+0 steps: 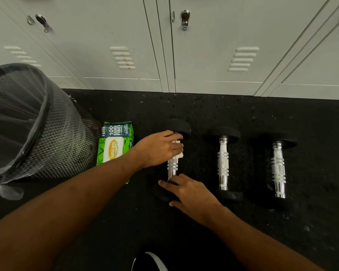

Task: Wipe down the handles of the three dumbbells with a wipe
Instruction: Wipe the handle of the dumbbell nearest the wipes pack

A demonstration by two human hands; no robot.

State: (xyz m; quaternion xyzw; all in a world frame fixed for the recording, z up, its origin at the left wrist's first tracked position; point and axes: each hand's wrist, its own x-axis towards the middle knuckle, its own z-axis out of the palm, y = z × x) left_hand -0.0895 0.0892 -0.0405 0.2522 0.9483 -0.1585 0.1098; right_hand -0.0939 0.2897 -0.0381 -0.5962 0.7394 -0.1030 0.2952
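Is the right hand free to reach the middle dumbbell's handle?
Probably yes: the right hand only rests on the left dumbbell, and just bare floor lies between it and the middle dumbbell's handle.

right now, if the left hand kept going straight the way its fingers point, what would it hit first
Probably the middle dumbbell, near its far black end. The left hand, holding the wipe on the left dumbbell, points rightward, with only bare floor between. Depth is unclear.
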